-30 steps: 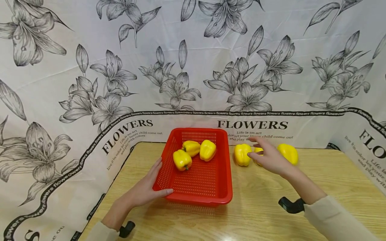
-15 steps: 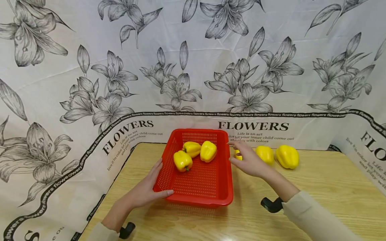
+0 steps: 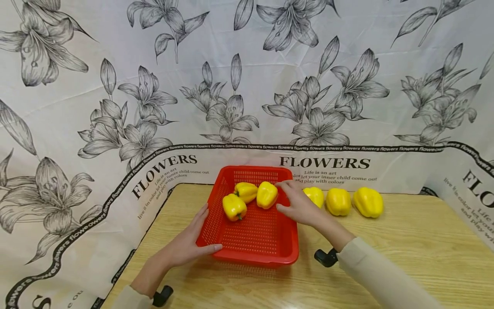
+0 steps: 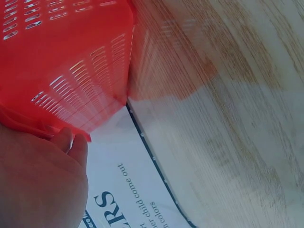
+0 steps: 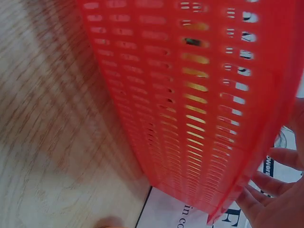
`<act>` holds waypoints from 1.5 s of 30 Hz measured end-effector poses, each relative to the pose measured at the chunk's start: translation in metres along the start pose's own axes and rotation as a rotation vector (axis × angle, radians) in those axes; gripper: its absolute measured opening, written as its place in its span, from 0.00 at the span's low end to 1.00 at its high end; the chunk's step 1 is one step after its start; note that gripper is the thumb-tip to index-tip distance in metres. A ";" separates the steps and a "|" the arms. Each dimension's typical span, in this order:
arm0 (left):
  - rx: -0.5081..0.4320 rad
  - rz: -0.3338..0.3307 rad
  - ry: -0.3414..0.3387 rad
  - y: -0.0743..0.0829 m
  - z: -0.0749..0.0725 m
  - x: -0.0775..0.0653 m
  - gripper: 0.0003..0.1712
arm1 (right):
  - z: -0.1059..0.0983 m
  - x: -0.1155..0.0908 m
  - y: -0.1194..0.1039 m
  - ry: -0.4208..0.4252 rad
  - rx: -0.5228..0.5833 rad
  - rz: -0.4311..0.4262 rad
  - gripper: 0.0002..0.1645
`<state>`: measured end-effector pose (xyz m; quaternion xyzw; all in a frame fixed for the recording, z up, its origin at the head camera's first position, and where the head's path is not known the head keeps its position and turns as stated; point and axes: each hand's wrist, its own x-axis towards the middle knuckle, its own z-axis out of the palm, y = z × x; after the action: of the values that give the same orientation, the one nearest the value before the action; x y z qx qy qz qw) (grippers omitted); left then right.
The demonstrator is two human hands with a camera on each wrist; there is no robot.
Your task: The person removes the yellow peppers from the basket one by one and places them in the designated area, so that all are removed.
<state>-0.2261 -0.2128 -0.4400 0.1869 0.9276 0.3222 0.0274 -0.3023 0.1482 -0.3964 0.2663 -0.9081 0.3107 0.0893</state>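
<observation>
A red perforated plastic basket point(image 3: 254, 259) holds three yellow bell peppers: one at the left point(image 3: 234, 207), one behind it point(image 3: 245, 192) and one at the right point(image 3: 266, 195). My left hand point(image 3: 183, 247) rests on the basket's near left corner, fingers straight along the left side and thumb on the front rim. Over the right rim reaches my right hand point(image 3: 301, 208), fingers spread from the thumb and nothing between them. Its fingertips are close beside the right pepper. From outside, the right wrist view shows the basket's slotted wall point(image 5: 190, 109) with yellow behind it.
Three more yellow bell peppers stand in a row right of the basket: one partly behind my right hand point(image 3: 315, 196), a middle one point(image 3: 338, 201) and an outer one point(image 3: 368, 202). A flower-printed cloth point(image 3: 247, 120) hangs behind the wooden table point(image 3: 409, 240).
My right hand has moved left, from over the row of peppers to over the basket's right rim, uncovering the row's middle pepper. My left hand has stayed at the basket's corner.
</observation>
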 end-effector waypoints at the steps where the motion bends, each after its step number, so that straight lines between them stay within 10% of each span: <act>1: -0.002 -0.003 0.000 0.000 0.000 0.000 0.67 | 0.003 0.002 0.000 0.001 -0.019 -0.009 0.36; 28: -0.001 -0.005 -0.015 -0.003 -0.001 0.001 0.67 | 0.039 0.049 0.008 -0.289 -0.473 0.079 0.53; 45: -0.001 -0.011 -0.017 0.000 -0.001 0.000 0.66 | 0.042 0.053 0.009 -0.317 -0.482 0.026 0.48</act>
<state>-0.2266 -0.2135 -0.4394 0.1846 0.9281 0.3212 0.0371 -0.3516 0.1062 -0.4166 0.2708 -0.9617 0.0416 0.0028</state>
